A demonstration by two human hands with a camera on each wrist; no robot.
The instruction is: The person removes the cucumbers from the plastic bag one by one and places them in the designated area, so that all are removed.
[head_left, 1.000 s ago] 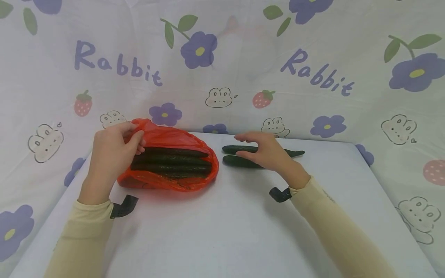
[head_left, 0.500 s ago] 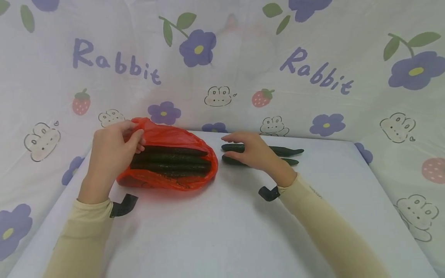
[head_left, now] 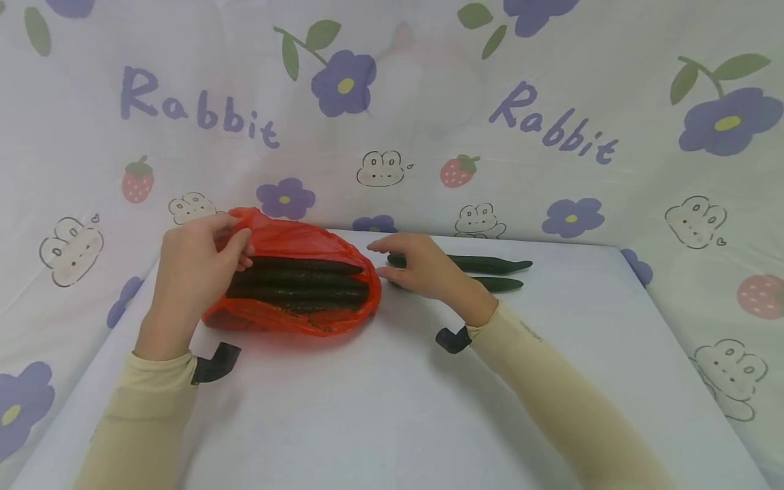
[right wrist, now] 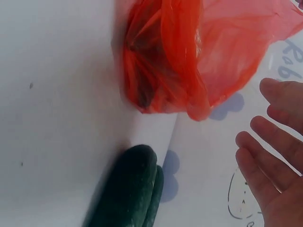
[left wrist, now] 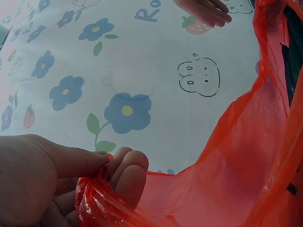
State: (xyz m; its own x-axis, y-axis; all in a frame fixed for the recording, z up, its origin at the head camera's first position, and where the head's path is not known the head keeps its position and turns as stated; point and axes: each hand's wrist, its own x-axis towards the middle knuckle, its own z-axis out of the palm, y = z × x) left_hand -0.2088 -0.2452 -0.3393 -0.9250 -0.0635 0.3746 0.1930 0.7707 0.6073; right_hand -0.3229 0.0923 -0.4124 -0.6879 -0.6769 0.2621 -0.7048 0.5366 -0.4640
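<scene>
A red plastic bag (head_left: 294, 235) lies on its side at the left of the table, its mouth spread. Several dark green cucumbers (head_left: 300, 280) lie side by side in it. My left hand (head_left: 192, 269) pinches the bag's edge between thumb and fingers, plain in the left wrist view, where the gathered plastic (left wrist: 94, 198) bunches under the fingertips. My right hand (head_left: 422, 265) hovers by the bag's right end with spread fingers, holding nothing. Beneath and beyond it lie two more cucumbers (head_left: 496, 264), partly hidden by the hand; their near ends (right wrist: 128, 189) show in the right wrist view.
All of this rests on a white table (head_left: 380, 408). Behind the table hangs a pale cloth (head_left: 404, 88) printed with flowers, rabbits and strawberries. Each wrist carries a small black camera mount (head_left: 453, 339) on the sleeve.
My right hand has moved left, from over the two loose cucumbers toward the bag's right end, uncovering more of their far parts. The left hand keeps its hold on the bag.
</scene>
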